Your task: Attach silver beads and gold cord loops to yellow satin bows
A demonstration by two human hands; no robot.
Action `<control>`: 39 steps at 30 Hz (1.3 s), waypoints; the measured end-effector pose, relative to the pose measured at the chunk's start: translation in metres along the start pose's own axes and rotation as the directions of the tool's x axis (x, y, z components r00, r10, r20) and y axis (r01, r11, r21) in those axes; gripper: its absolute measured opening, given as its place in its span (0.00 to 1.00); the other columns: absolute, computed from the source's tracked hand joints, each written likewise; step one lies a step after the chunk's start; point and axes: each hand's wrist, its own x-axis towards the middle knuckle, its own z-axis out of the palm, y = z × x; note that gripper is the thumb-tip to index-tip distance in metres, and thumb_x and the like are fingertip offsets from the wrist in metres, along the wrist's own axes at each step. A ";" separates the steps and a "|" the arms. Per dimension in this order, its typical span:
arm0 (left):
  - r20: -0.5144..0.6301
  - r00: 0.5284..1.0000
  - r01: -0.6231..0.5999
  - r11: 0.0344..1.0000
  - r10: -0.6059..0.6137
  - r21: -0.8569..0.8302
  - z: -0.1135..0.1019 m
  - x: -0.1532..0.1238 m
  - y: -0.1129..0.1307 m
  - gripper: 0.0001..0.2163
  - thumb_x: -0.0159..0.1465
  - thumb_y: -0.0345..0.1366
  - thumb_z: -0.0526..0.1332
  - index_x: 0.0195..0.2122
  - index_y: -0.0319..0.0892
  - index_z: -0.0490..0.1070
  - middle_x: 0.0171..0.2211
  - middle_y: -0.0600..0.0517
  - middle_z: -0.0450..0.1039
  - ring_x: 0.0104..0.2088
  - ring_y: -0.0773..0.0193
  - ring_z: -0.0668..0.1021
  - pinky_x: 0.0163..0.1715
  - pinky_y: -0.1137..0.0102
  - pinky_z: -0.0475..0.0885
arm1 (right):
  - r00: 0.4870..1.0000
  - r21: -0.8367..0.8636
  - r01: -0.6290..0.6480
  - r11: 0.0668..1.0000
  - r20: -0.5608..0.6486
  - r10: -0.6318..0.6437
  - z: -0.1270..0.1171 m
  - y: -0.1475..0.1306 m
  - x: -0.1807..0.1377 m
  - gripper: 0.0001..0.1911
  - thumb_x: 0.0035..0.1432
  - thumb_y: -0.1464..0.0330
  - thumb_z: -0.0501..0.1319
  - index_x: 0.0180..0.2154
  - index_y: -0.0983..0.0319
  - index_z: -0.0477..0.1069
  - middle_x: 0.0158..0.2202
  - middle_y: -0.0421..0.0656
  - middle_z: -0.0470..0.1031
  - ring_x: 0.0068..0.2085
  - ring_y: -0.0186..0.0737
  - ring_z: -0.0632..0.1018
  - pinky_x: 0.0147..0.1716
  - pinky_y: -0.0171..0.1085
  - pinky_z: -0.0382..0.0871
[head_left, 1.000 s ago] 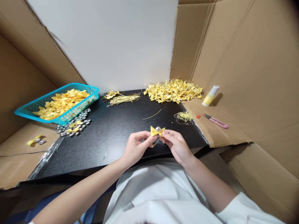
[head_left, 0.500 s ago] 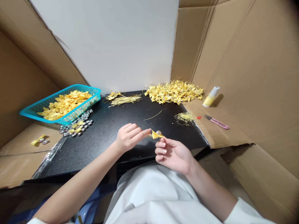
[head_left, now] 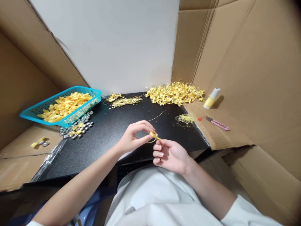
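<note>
Both hands meet over the front edge of the black table [head_left: 110, 131]. My left hand [head_left: 135, 136] pinches a small yellow ribbon bow [head_left: 154, 135] between thumb and fingertips. My right hand [head_left: 170, 155] lies palm up just below it, its fingers curled, and it holds the same bow from the underside. A thin gold thread loops beneath the bow. The bow's middle is mostly hidden by my fingers.
A teal basket [head_left: 30, 114] of yellow bows stands at the left, with silver beads [head_left: 76, 125] beside it. Gold wires [head_left: 124, 101] and a heap of finished bows [head_left: 175, 92] lie at the back. Thread scraps [head_left: 187, 118], pink snips [head_left: 217, 122] and a yellow bottle [head_left: 211, 98] rest at the right. Cardboard walls enclose the table.
The bow has turned from flat and facing me to edge-on. My left hand rose and closed over it, while my right hand dropped below and turned palm up.
</note>
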 end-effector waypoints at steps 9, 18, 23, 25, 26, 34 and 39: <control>-0.084 0.863 0.447 0.831 -0.497 -0.331 0.018 -0.007 0.009 0.14 0.56 0.44 0.68 0.27 0.38 0.72 0.24 0.53 0.73 0.23 0.70 0.70 0.25 0.75 0.63 | 0.557 -0.750 0.616 0.240 0.200 -0.806 -0.014 -0.006 -0.002 0.11 0.56 0.59 0.63 0.34 0.61 0.70 0.30 0.40 0.70 0.32 0.35 0.69 0.34 0.34 0.64; -0.271 0.946 0.195 0.980 -0.177 0.039 0.020 -0.013 0.024 0.13 0.62 0.45 0.62 0.38 0.39 0.71 0.31 0.51 0.72 0.29 0.67 0.71 0.31 0.71 0.67 | 0.459 -0.868 0.425 -0.258 0.452 -0.765 -0.007 -0.012 -0.006 0.13 0.63 0.67 0.57 0.26 0.63 0.68 0.24 0.39 0.72 0.28 0.33 0.72 0.31 0.32 0.64; -0.065 0.968 -0.155 0.779 0.244 0.608 0.019 -0.013 0.034 0.15 0.55 0.36 0.68 0.42 0.39 0.73 0.36 0.47 0.75 0.35 0.61 0.73 0.36 0.66 0.67 | 0.427 -0.852 0.363 -0.376 0.511 -0.746 -0.005 -0.012 -0.008 0.12 0.62 0.69 0.56 0.26 0.63 0.67 0.24 0.39 0.71 0.28 0.33 0.71 0.31 0.33 0.63; -0.043 0.977 -0.135 0.761 0.209 0.635 0.021 -0.012 0.034 0.12 0.56 0.31 0.64 0.43 0.39 0.73 0.36 0.47 0.75 0.34 0.61 0.72 0.35 0.66 0.67 | 0.446 -0.863 0.370 -0.344 0.490 -0.749 -0.004 -0.012 -0.009 0.12 0.62 0.69 0.55 0.25 0.63 0.67 0.23 0.39 0.69 0.27 0.33 0.70 0.30 0.32 0.62; -0.042 0.982 -0.118 0.769 0.185 0.629 0.021 -0.011 0.034 0.11 0.57 0.30 0.63 0.42 0.39 0.74 0.36 0.48 0.75 0.33 0.62 0.72 0.35 0.66 0.66 | 0.461 -0.871 0.375 -0.317 0.472 -0.752 -0.004 -0.012 -0.009 0.13 0.62 0.68 0.55 0.24 0.63 0.66 0.23 0.39 0.69 0.26 0.32 0.69 0.30 0.32 0.62; 0.055 0.994 -0.111 0.874 0.097 0.472 0.011 0.000 0.035 0.04 0.63 0.32 0.62 0.37 0.41 0.77 0.31 0.51 0.74 0.31 0.67 0.72 0.34 0.71 0.67 | 0.620 -0.885 0.458 -0.083 0.385 -0.684 -0.003 -0.018 -0.011 0.12 0.60 0.68 0.56 0.24 0.63 0.66 0.23 0.37 0.66 0.27 0.31 0.67 0.30 0.31 0.61; 0.115 0.993 -0.027 0.941 -0.013 0.338 0.007 0.002 0.035 0.05 0.64 0.31 0.61 0.37 0.41 0.77 0.30 0.52 0.75 0.32 0.69 0.74 0.34 0.75 0.69 | 0.692 -0.866 0.499 -0.039 0.425 -0.583 -0.007 -0.024 -0.010 0.11 0.61 0.68 0.56 0.26 0.63 0.67 0.24 0.36 0.65 0.28 0.30 0.66 0.30 0.31 0.60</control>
